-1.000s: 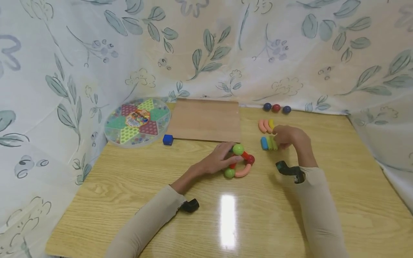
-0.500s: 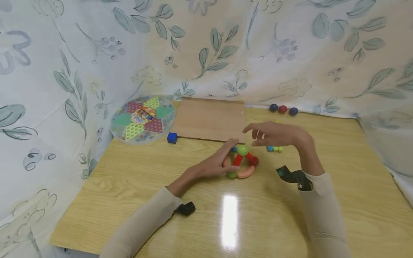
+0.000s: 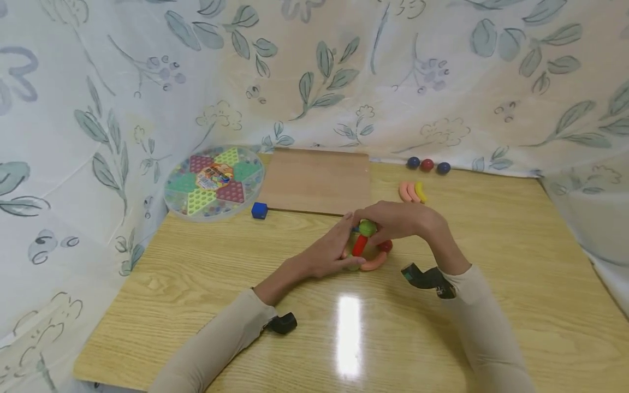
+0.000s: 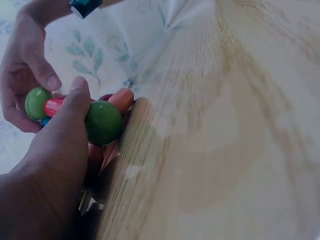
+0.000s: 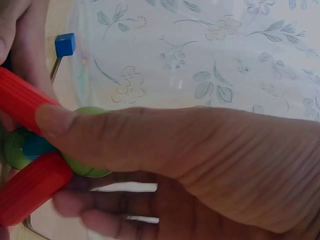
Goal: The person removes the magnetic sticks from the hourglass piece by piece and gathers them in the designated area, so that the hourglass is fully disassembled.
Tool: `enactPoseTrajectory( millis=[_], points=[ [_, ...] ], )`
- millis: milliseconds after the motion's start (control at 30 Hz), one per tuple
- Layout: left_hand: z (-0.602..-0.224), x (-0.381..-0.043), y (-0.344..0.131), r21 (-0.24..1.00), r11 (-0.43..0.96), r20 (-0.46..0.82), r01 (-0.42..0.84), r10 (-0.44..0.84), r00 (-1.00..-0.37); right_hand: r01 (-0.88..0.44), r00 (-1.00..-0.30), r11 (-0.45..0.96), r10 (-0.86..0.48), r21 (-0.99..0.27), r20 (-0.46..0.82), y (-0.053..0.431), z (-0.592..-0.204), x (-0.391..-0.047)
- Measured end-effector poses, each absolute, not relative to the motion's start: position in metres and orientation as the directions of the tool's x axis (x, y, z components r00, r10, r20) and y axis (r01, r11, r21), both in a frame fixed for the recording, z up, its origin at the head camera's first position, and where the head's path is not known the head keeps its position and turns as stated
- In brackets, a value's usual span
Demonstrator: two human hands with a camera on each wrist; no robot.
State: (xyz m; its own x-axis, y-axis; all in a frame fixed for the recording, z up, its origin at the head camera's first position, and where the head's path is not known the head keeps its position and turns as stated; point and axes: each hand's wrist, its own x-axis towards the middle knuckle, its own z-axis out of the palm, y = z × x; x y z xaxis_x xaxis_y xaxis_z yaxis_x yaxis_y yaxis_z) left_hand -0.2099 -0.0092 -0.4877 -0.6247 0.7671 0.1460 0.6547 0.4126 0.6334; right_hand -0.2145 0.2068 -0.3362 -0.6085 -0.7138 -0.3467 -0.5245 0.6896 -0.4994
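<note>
A ball-and-rod building toy (image 3: 360, 245), with green and red balls, straight red rods, a blue rod and curved peach rods, stands on the table before me. My left hand (image 3: 321, 254) holds it from the left, its thumb by the lower green ball (image 4: 103, 123). From the right, my right hand (image 3: 400, 222) reaches over and grips the raised green ball (image 3: 367, 227) between thumb and fingers. In the right wrist view, that thumb lies by a red rod (image 5: 22, 100) and the green ball shows behind it. The toy's far side is partly covered by both hands.
Curved peach rods (image 3: 407, 192) and a yellow one (image 3: 420, 192) lie beyond my right hand. Blue and red balls (image 3: 427, 165) line the back edge. A brown board (image 3: 319, 180), a blue cube (image 3: 259, 210) and a round Chinese checkers board (image 3: 214, 183) lie back left.
My right hand has come left from the small rods at the right onto the toy's raised green ball. The left hand has shifted its thumb toward the lower green ball.
</note>
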Motion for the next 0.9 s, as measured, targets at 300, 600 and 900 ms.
enactPoseTrajectory(
  millis=[300,600,900],
  points=[
    [-0.487,-0.214,-0.003,0.585,0.381,0.228,0.716,0.770,-0.596,-0.627,-0.600,0.642,-0.759,-0.441,-0.253,0.205,-0.336,-0.219],
    [-0.482,-0.210,-0.004,0.513,0.408,0.236,0.756,0.779,-0.581,-0.649,-0.547,0.590,-0.801,-0.480,-0.244,0.208,-0.337,-0.220],
    [-0.485,-0.209,-0.005,0.377,0.481,0.125,0.792,0.820,-0.558,-0.637,-0.511,0.572,-0.815,-0.516,-0.272,0.212,-0.343,-0.225]
  ],
)
